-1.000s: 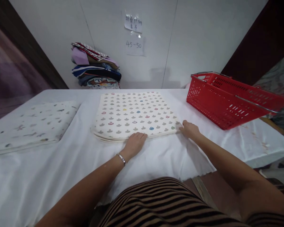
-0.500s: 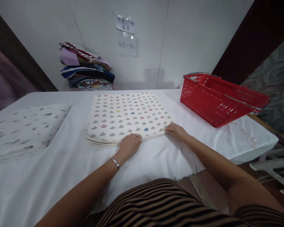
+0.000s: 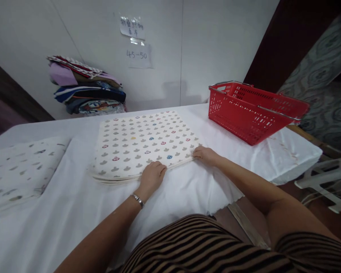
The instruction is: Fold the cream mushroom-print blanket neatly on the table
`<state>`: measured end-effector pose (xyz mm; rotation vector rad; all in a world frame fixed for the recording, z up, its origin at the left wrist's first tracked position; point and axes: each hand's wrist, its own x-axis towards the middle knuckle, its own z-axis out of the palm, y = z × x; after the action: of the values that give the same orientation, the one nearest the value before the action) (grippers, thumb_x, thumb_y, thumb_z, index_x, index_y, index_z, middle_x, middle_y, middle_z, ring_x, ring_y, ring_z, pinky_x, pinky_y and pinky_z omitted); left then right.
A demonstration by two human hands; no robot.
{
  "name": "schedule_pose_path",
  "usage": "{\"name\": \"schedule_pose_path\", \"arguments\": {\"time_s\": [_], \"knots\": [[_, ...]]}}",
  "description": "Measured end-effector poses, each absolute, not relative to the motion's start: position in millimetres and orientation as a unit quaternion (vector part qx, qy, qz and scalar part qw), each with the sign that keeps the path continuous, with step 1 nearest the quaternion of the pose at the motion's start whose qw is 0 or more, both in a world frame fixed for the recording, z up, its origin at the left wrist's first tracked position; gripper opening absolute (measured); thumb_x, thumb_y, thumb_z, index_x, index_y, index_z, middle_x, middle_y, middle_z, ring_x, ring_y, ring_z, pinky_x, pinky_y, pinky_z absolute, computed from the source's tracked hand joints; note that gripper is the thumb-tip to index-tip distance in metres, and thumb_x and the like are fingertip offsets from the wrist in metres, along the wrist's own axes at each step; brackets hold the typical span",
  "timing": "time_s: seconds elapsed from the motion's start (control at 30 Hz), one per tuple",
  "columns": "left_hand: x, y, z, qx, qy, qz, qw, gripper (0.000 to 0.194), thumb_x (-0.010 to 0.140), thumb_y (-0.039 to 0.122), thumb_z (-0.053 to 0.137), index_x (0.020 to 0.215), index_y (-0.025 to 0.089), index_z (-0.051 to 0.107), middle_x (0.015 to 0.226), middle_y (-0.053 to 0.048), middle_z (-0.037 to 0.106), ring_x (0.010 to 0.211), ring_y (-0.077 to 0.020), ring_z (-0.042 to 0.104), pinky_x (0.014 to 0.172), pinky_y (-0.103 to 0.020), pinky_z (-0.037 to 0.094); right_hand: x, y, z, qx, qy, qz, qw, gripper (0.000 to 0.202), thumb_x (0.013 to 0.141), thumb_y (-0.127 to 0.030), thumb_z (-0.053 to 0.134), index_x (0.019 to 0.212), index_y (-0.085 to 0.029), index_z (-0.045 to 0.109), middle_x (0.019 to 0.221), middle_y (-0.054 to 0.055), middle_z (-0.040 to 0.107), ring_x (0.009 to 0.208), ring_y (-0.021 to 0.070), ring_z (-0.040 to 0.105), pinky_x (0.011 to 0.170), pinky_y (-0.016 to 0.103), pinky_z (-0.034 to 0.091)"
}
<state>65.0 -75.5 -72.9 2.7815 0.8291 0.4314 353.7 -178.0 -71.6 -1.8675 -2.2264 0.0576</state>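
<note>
A folded cream cloth point(image 3: 142, 140) with rows of grey mushroom-like prints, a few of them red, blue or yellow, lies flat in layers on the white-covered table. My left hand point(image 3: 152, 176), a silver bracelet at its wrist, is closed over the middle of the cloth's near edge, fingers on top. At the near right corner my right hand point(image 3: 206, 155) pinches the same edge, its fingers bent and the thumb mostly hidden. Further left sits a second folded white cloth point(image 3: 25, 167) with scattered dark prints, apart from both hands.
A red plastic basket point(image 3: 252, 117) with metal handles stands at the back right of the table point(image 3: 187, 197). Stacked folded fabrics point(image 3: 88, 89) rise beyond the table's back left edge. Handwritten paper signs point(image 3: 138, 55) hang on the wall. White plastic furniture point(image 3: 326, 182) is at far right.
The view has swung, so the table's contents appear shifted left and slightly tilted. Both hands keep their places on the cloth's near edge.
</note>
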Motion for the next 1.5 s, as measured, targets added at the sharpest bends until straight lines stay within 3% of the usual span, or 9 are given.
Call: {"name": "schedule_pose_path", "arguments": {"time_s": [0.33, 0.63, 0.8, 0.9, 1.0, 1.1, 1.17, 1.33, 1.5], "knots": [[65, -74, -76, 0.931, 0.286, 0.178, 0.141, 0.023, 0.089, 0.025, 0.044, 0.083, 0.019, 0.065, 0.086, -0.004, 0.063, 0.084, -0.0188, 0.055, 0.076, -0.033, 0.043, 357, -188, -78, -0.61, -0.77, -0.021, 0.185, 0.023, 0.091, -0.019, 0.048, 0.087, -0.021, 0.071, 0.097, 0.007, 0.066, 0.089, 0.0185, 0.057, 0.071, 0.027, 0.045], [62, -77, -81, 0.962, 0.228, 0.148, 0.019, 0.022, 0.091, 0.028, 0.044, 0.089, 0.018, 0.064, 0.092, -0.006, 0.062, 0.088, -0.0214, 0.054, 0.077, -0.036, 0.042, 358, -194, -77, -0.635, -0.752, -0.025, 0.172, 0.022, 0.09, -0.022, 0.05, 0.096, -0.022, 0.071, 0.102, 0.006, 0.066, 0.094, 0.0185, 0.058, 0.077, 0.027, 0.046], [60, -74, -84, 0.964, 0.221, 0.15, 0.008, 0.019, 0.09, 0.026, 0.047, 0.093, 0.018, 0.064, 0.093, -0.006, 0.063, 0.088, -0.0215, 0.054, 0.077, -0.036, 0.044, 378, -209, -70, -0.712, -0.665, -0.044, 0.221, 0.023, 0.087, -0.016, 0.05, 0.095, -0.019, 0.071, 0.103, 0.008, 0.067, 0.099, 0.0201, 0.057, 0.084, 0.03, 0.046], [60, -72, -85, 0.964, 0.217, 0.153, 0.007, 0.019, 0.09, 0.025, 0.047, 0.092, 0.018, 0.065, 0.092, -0.006, 0.063, 0.088, -0.0215, 0.055, 0.078, -0.036, 0.045, 387, -213, -68, -0.781, -0.561, 0.033, 0.272, 0.022, 0.083, -0.013, 0.05, 0.09, -0.02, 0.071, 0.095, 0.004, 0.069, 0.092, 0.0176, 0.06, 0.081, 0.027, 0.046], [60, -71, -86, 0.964, 0.214, 0.157, 0.006, 0.02, 0.09, 0.025, 0.047, 0.091, 0.018, 0.065, 0.091, -0.006, 0.063, 0.086, -0.0216, 0.055, 0.076, -0.036, 0.045, 387, -210, -66, -0.838, -0.424, 0.173, 0.296, 0.017, 0.083, -0.02, 0.051, 0.08, -0.017, 0.068, 0.077, 0.002, 0.069, 0.071, 0.0148, 0.063, 0.064, 0.022, 0.047], [60, -70, -88, 0.963, 0.211, 0.165, 0.008, 0.019, 0.089, 0.024, 0.047, 0.09, 0.018, 0.065, 0.091, -0.006, 0.063, 0.086, -0.0214, 0.055, 0.076, -0.036, 0.045, 381, -202, -60, -0.846, -0.362, 0.265, 0.288, 0.028, 0.086, -0.032, 0.052, 0.065, -0.015, 0.061, 0.061, 0.002, 0.065, 0.048, 0.011, 0.056, 0.044, 0.02, 0.038], [60, -70, -89, 0.963, 0.21, 0.168, 0.008, 0.019, 0.089, 0.024, 0.047, 0.091, 0.018, 0.065, 0.091, -0.006, 0.063, 0.086, -0.0213, 0.055, 0.076, -0.036, 0.045, 377, -196, -55, -0.845, -0.335, 0.304, 0.286, 0.033, 0.085, -0.036, 0.055, 0.059, -0.016, 0.056, 0.056, 0.001, 0.062, 0.041, 0.0087, 0.051, 0.038, 0.02, 0.033], [61, -72, -88, 0.963, 0.215, 0.164, 0.007, 0.018, 0.089, 0.023, 0.047, 0.093, 0.018, 0.065, 0.092, -0.006, 0.062, 0.086, -0.0205, 0.054, 0.077, -0.035, 0.044, 375, -186, -47, -0.859, -0.302, 0.33, 0.247, 0.034, 0.077, -0.035, 0.066, 0.054, -0.016, 0.051, 0.045, -0.002, 0.052, 0.039, 0.0073, 0.044, 0.038, 0.02, 0.03], [62, -81, -84, 0.965, 0.224, 0.137, 0.012, 0.017, 0.089, 0.019, 0.047, 0.087, 0.017, 0.063, 0.091, -0.006, 0.061, 0.088, -0.0195, 0.052, 0.077, -0.035, 0.042, 379, -188, -53, -0.863, -0.365, 0.277, 0.212, 0.033, 0.079, -0.031, 0.059, 0.051, -0.017, 0.049, 0.039, -0.004, 0.043, 0.041, 0.0079, 0.04, 0.043, 0.021, 0.031]]}}
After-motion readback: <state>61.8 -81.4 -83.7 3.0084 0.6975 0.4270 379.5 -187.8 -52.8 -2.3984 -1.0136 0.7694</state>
